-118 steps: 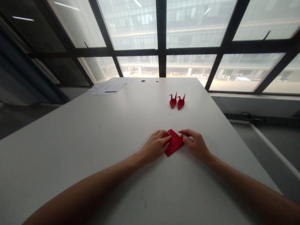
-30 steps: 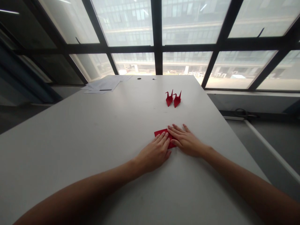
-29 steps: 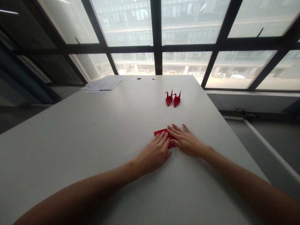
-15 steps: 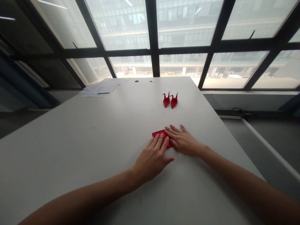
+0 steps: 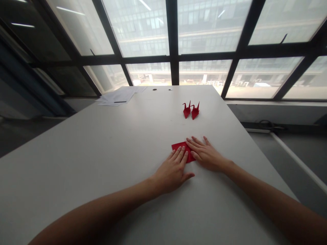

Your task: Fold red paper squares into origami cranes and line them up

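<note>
Your outstretched left hand [image 5: 173, 172], below centre, has spread its thumb [image 5: 188, 175]; with your flat right hand [image 5: 207, 154], it keeps the paper [image 5: 179, 145] pinned.

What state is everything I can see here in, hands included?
Left hand: open, fingers on the paper
Right hand: open, fingers on the paper
Red paper: folded, flat, partly covered
Left crane: folded, upright
Right crane: folded, upright
White sheets: loosely overlapping
Windows: apparently closed
</note>
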### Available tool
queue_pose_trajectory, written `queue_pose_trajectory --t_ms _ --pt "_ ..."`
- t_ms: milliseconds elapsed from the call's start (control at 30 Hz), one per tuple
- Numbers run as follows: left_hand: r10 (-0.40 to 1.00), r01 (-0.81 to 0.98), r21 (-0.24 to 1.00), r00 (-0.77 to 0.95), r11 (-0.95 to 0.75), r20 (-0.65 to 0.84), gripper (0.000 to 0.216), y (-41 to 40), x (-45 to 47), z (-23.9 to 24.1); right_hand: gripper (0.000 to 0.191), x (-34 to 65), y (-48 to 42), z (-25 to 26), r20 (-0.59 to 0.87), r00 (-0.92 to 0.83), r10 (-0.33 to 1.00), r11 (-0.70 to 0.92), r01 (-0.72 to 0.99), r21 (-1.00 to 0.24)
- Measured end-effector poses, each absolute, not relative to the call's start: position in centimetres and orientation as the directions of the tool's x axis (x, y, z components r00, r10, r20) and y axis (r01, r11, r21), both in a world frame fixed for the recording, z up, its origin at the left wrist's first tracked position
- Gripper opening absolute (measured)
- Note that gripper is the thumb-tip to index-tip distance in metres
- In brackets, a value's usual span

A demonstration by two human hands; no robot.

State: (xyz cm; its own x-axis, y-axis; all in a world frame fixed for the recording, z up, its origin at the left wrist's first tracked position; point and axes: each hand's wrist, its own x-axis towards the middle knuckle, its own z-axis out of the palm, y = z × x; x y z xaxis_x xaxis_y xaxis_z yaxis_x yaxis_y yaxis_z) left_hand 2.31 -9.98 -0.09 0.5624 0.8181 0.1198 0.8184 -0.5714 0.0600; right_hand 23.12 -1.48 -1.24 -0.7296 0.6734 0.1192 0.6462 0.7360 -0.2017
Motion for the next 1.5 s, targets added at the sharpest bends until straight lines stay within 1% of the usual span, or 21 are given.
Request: queue_pose_trajectory --t_ms 167,233,267,333,400,467,700,833,933,1033,1133,1233,1333,1400,1500 --pt "0.809 0.81 0.061 0.573 -0.583 0.129 0.086 -9.9 2.2 -0.2 0.058 22.8 -1.4 -1.5 0.147 -0.605 0.783 0.622 0.76 -0.19" --pt "0.814 0.815 0.06 0.567 -0.576 0.127 0.086 -9.9 2.2 -0.1 0.058 22.7 -1.5 -1.5 0.179 -0.578 0.796 0.604 0.772 -0.198" --pt "0.815 0.816 0.058 0.566 -0.575 0.128 0.086 -9.9 2.2 -0.1 0.058 22.7 -1.5 -1.4 0.195 -0.589 0.784 0.62 0.758 -0.203" --pt "0.809 0.811 0.053 0.572 -0.582 0.136 0.086 -9.9 2.3 -0.2 0.058 22.9 -1.6 -1.1 0.2 -0.665 0.719 0.695 0.688 -0.209" --pt "0.803 0.807 0.05 0.577 -0.589 0.146 0.087 -9.8 2.3 -0.3 0.056 23.0 -1.8 -0.8 0.162 -0.748 0.644 0.763 0.61 -0.216" --pt "0.804 0.807 0.052 0.576 -0.588 0.149 0.088 -9.7 2.3 -0.4 0.054 23.1 -2.0 -0.6 0.12 -0.777 0.618 0.779 0.586 -0.221" --pt "0.803 0.805 0.06 0.579 -0.59 0.141 0.087 -9.8 2.2 -0.6 0.06 22.6 -2.0 -1.0 0.12 -0.649 0.751 0.659 0.726 -0.197" --pt "0.801 0.803 0.064 0.578 -0.592 0.154 0.086 -9.8 2.2 -0.5 0.063 22.5 -2.0 -1.3 0.183 -0.574 0.798 0.602 0.774 -0.198" --pt "0.801 0.804 0.062 0.577 -0.591 0.16 0.085 -9.8 2.2 -0.4 0.058 22.6 -2.2 -1.1 0.218 -0.653 0.725 0.689 0.69 -0.223" --pt "0.799 0.804 0.057 0.578 -0.593 0.163 0.083 -9.8 2.3 -0.5 0.054 22.7 -2.4 -0.6 0.163 -0.753 0.637 0.764 0.59 -0.263" --pt "0.799 0.804 0.056 0.577 -0.592 0.167 0.084 -9.8 2.2 -0.6 0.053 22.7 -2.5 -0.3 0.109 -0.769 0.63 0.761 0.583 -0.284" --pt "0.802 0.804 0.063 0.578 -0.592 0.152 0.085 -9.8 2.2 -0.6 0.056 22.6 -2.4 -0.5 0.109 -0.743 0.661 0.741 0.621 -0.255" --pt "0.807 0.808 0.066 0.574 -0.586 0.134 0.086 -9.8 2.2 -0.5 0.061 22.5 -2.3 -1.0 0.122 -0.652 0.748 0.662 0.721 -0.206" --pt "0.81 0.811 0.065 0.571 -0.582 0.131 0.086 -9.8 2.3 -0.4 0.061 22.4 -2.3 -1.3 0.137 -0.589 0.797 0.604 0.774 -0.19" --pt "0.808 0.809 0.062 0.574 -0.585 0.132 0.087 -9.8 2.3 -0.3 0.058 22.4 -2.4 -1.3 0.182 -0.588 0.788 0.615 0.766 -0.187"
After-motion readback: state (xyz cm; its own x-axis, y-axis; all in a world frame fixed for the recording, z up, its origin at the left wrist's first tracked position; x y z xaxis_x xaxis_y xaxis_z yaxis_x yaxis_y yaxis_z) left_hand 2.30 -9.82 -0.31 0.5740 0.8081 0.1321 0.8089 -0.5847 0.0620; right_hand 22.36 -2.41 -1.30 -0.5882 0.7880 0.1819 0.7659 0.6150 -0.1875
